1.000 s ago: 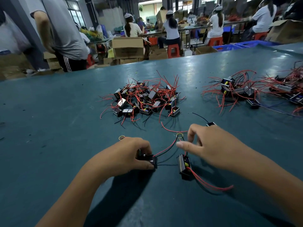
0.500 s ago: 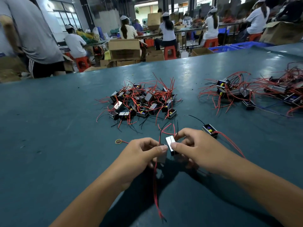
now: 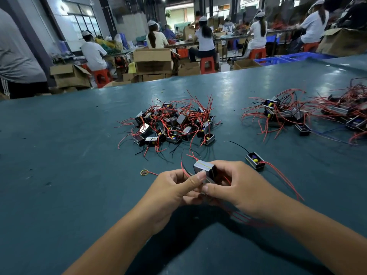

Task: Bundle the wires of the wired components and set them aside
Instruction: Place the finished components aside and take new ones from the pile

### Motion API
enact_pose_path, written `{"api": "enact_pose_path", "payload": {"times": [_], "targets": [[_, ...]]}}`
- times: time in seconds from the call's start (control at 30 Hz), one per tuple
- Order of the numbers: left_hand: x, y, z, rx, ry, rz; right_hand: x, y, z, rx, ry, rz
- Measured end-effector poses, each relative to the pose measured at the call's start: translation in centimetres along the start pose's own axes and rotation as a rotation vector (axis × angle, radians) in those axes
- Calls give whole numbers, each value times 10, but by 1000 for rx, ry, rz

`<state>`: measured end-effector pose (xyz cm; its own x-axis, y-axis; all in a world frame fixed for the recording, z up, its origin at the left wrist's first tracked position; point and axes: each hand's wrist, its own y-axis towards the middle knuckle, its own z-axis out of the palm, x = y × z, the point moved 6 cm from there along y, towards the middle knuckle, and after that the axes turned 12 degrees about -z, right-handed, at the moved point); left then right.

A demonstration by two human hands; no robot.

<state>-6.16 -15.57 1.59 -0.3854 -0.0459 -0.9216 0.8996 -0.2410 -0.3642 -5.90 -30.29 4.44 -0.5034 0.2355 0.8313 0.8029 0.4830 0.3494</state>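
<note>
**Red leads loose while the components are held together**

Red and black wires trail out of a small stack of boxy wired components (image 3: 204,172) held just above the teal desk (image 3: 59,155), at about 6 o'clock from the big unsorted pile (image 3: 172,122). The left hand (image 3: 174,192) has its fingers curled round the stack from one side with the thumb pressed on the front; the right hand (image 3: 238,187) grips it from the other side, fingers wrapped behind. A thin yellow line crosses the top face, possibly a band, though I cannot tell for certain.

Likely troubles from here:
- Leads hanging under the right wrist lie slack on the desk; if not gathered, I judge they would be left outside the bundle.
- Pinched only by fingertips, the stack could slide apart if either grip eases.
- A spare rubber band (image 3: 144,172) lies at 9 o'clock of the hands, near them; reaching for it means freeing one hand.
- The single component (image 3: 255,160) at 2 o'clock has a red lead (image 3: 284,179) running close beside the right forearm, which could snag and drag it.
</note>
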Motion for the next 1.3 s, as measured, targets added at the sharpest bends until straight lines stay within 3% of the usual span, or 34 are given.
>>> {"api": "enact_pose_path", "payload": {"times": [0.13, 0.3, 0.37, 0.57, 0.83, 0.97, 1.13, 1.3], "targets": [[-5, 3, 0, 46, -58, 17, 4, 3, -14, -59, 54, 0], [-7, 5, -11, -18, 15, 12, 4, 12, -70, -300, 48, 47], [-7, 6, -15, -49, 47, 14, 5, 14, -89, -317, -81, 45], [-5, 8, -17, -85, 85, -1, -8, 51, -164, -294, -864, 49], [-4, 11, -21, -78, 106, -8, -83, 103, -268, -288, -1121, 455], [-5, 10, -20, -62, 128, 4, -59, 138, -221, -190, -1100, 233], [-4, 9, -20, -83, 133, -3, -72, 149, -88, 305, -944, 201], [-7, 8, -22, -104, 119, 17, -86, 157, -56, 317, -959, 195]]}}
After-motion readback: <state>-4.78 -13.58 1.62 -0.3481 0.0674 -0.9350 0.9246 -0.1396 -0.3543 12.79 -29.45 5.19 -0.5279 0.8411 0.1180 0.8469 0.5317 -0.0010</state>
